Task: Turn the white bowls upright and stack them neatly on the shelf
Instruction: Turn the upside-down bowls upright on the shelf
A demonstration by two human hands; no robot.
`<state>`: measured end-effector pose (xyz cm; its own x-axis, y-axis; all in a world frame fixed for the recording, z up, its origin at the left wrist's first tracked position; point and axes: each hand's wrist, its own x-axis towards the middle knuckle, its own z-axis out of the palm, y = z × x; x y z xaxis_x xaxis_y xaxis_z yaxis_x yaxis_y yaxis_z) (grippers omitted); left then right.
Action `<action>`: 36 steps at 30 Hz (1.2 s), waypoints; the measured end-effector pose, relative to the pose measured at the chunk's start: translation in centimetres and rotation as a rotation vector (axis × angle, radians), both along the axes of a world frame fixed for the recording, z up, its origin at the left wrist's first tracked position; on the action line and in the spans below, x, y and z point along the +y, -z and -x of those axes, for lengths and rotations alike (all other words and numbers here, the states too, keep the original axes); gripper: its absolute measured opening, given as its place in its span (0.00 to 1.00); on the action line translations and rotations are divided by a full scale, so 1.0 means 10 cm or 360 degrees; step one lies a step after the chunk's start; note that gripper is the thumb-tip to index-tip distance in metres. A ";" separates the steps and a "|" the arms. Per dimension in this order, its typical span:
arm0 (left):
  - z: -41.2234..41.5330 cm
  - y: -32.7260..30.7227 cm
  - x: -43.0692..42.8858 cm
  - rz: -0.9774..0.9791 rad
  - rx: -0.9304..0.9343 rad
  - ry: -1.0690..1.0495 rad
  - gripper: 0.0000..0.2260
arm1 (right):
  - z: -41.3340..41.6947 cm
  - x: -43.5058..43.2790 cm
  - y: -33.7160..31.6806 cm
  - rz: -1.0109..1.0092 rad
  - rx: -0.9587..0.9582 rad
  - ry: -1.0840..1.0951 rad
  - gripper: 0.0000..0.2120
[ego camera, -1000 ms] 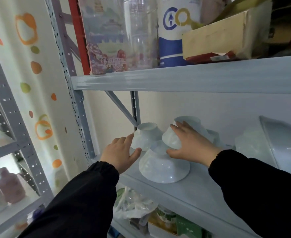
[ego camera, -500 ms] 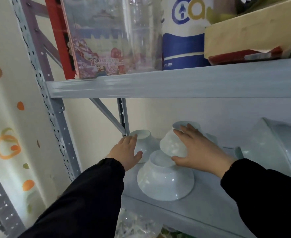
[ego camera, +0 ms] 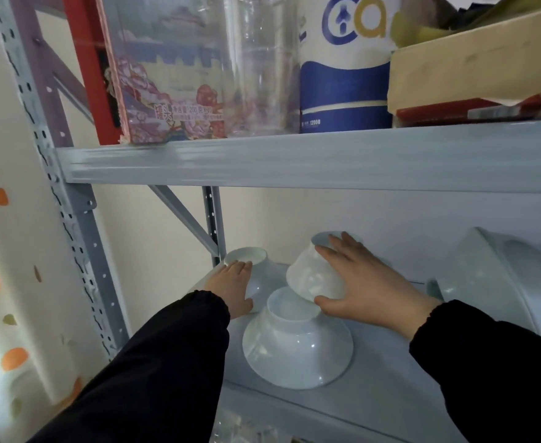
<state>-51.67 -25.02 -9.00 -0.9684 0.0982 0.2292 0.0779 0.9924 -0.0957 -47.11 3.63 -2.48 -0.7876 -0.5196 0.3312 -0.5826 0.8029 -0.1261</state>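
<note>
1. Reaching into the lower bay of the grey shelf, two hands in black sleeves meet three white bowls grouped at its left end.
2. Front bowl: upside down, with its rim flat on the deck. It is the bowl nearest the shelf's front edge.
3. Right hand: the fingers are spread over the side of the tilted bowl and the thumb is curled under its rim, so the bowl is gripped. Its foot ring points up and toward the back-left. Its lower rim touches the foot of the front bowl.
4. Left hand: held flat with nearly straight fingers. It lies on the side of the back-left bowl, fingertips at the foot ring, resting rather than gripping.
5. Back-left bowl: upside down on the deck, just beside the rear upright post.
6. Large pale basin: lies tilted at the right end of the same deck, beyond the right wrist.
7. Upper deck, left to right: printed box, clear plastic container, blue-and-white package, cardboard box.
</note>
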 end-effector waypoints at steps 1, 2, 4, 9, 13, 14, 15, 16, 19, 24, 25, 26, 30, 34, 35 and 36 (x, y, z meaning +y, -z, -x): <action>-0.03 0.01 -0.01 0.0011 0.0018 -0.0006 0.40 | 0.01 -0.01 -0.01 -0.0002 -0.0003 -0.0004 0.45; -0.05 0.02 -0.02 0.0036 0.0038 -0.0019 0.41 | 0.03 -0.02 -0.01 -0.0001 -0.0014 -0.0013 0.45; -0.11 0.03 -0.07 0.0095 0.0075 -0.0041 0.42 | 0.06 -0.04 0.00 0.0001 -0.0028 -0.0029 0.44; -0.33 0.08 -0.26 0.0081 0.0047 -0.0074 0.45 | 0.06 -0.09 0.01 -0.0019 -0.0059 -0.0028 0.44; -0.59 0.09 -0.33 0.0094 0.0048 -0.0113 0.47 | 0.06 -0.08 -0.01 -0.0012 -0.0090 -0.0007 0.43; -0.66 0.10 -0.35 0.0091 0.0046 -0.0127 0.48 | 0.07 -0.08 -0.02 -0.0019 -0.0094 -0.0009 0.43; -0.74 0.10 -0.36 0.0088 0.0033 -0.0143 0.49 | 0.09 -0.08 -0.02 -0.0024 -0.0102 -0.0012 0.44; -0.82 0.11 -0.38 0.0084 0.0024 -0.0152 0.50 | 0.10 -0.07 -0.02 -0.0025 -0.0114 -0.0013 0.44; -1.05 0.09 -0.42 0.0109 -0.0011 -0.0173 0.56 | 0.15 -0.06 -0.01 -0.0004 -0.0103 -0.0031 0.47; -1.37 0.01 -0.45 0.0262 -0.0103 -0.0174 0.64 | 0.17 -0.08 -0.01 0.0006 -0.0101 -0.0052 0.43; -1.42 0.00 -0.45 0.0309 -0.0102 -0.0178 0.64 | 0.17 -0.09 -0.01 0.0008 -0.0100 -0.0061 0.43; -1.46 0.02 -0.46 0.0343 -0.0072 -0.0172 0.63 | 0.17 -0.10 -0.01 0.0011 -0.0103 -0.0069 0.42; -1.49 0.16 -0.56 0.0363 0.0059 -0.0089 0.60 | 0.16 -0.15 0.02 0.0011 -0.0102 -0.0086 0.42; -1.51 0.12 -0.56 0.0379 0.0078 -0.0081 0.54 | 0.18 -0.20 -0.01 -0.0022 -0.0091 -0.0108 0.42; -1.51 0.09 -0.57 0.0331 0.0076 -0.0082 0.52 | 0.18 -0.21 -0.02 -0.0026 -0.0091 -0.0116 0.42; -1.52 0.02 -0.55 0.0271 0.0058 -0.0111 0.52 | 0.19 -0.22 -0.02 -0.0031 -0.0087 -0.0125 0.42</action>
